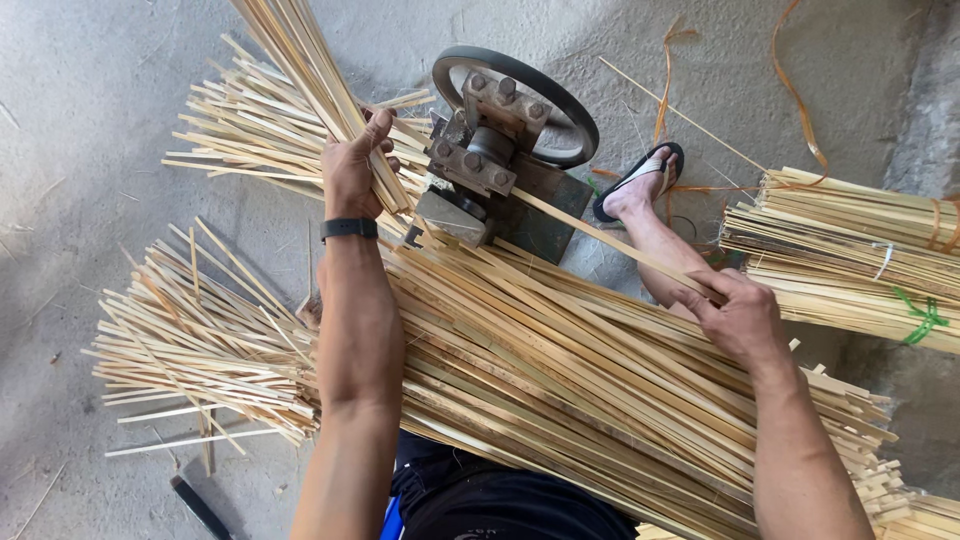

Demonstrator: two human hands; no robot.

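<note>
With the left hand (352, 170) gripping a bundle of strips (310, 75) beyond the splitting machine (490, 160) and the right hand (735, 315) closed on one strip (610, 243) entering it, a big lap pile (560, 380) apparently remained, beside floor heaps (190, 340).

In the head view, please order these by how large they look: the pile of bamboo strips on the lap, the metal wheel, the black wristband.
1. Pile of bamboo strips, by far the largest.
2. Metal wheel.
3. Black wristband, the smallest, although nearer the camera.
</note>
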